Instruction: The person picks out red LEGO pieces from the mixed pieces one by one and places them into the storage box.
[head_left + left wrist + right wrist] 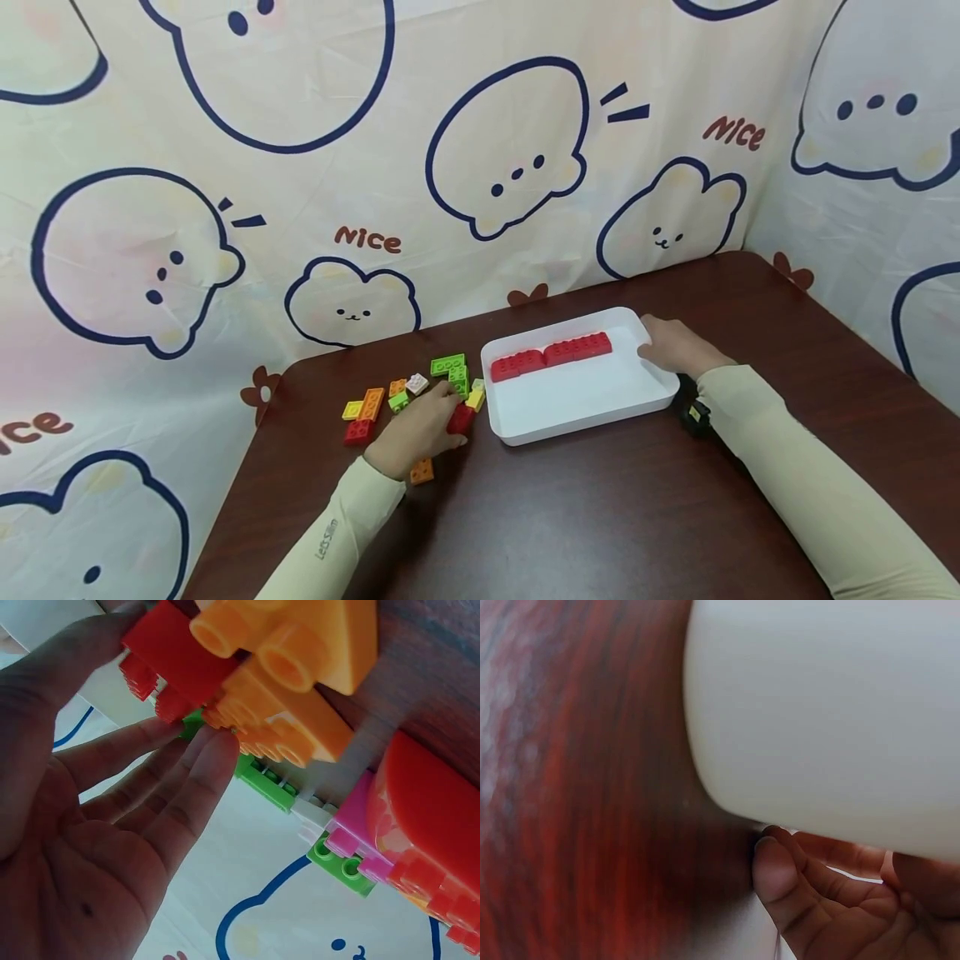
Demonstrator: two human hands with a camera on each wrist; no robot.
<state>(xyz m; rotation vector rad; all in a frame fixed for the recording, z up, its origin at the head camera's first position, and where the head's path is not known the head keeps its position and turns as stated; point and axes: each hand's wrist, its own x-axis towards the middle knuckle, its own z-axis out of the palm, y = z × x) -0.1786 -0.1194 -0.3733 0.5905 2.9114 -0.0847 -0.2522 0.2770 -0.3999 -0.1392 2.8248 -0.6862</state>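
Note:
Between the thumb and fingers of my left hand [420, 429] is a red toy building brick [461, 419], pinched near the table. Close up in the left wrist view, the thumb meets one side of this red brick [180, 656] and the fingertips the other. At the right end of a white tray [577, 396], my right hand [675, 346] grips the rim. Curled fingers show beside the tray wall [817, 712] in the right wrist view; their contact is partly hidden. Several red bricks [551, 356] stand in a row along the tray's far side.
Loose bricks lie around my left hand: green [448, 364], yellow [475, 396], white [417, 383], orange [371, 404] and red [358, 432]. Another orange brick [422, 471] is beside the left wrist. A patterned cloth [465, 267] hangs behind the brown table [562, 517].

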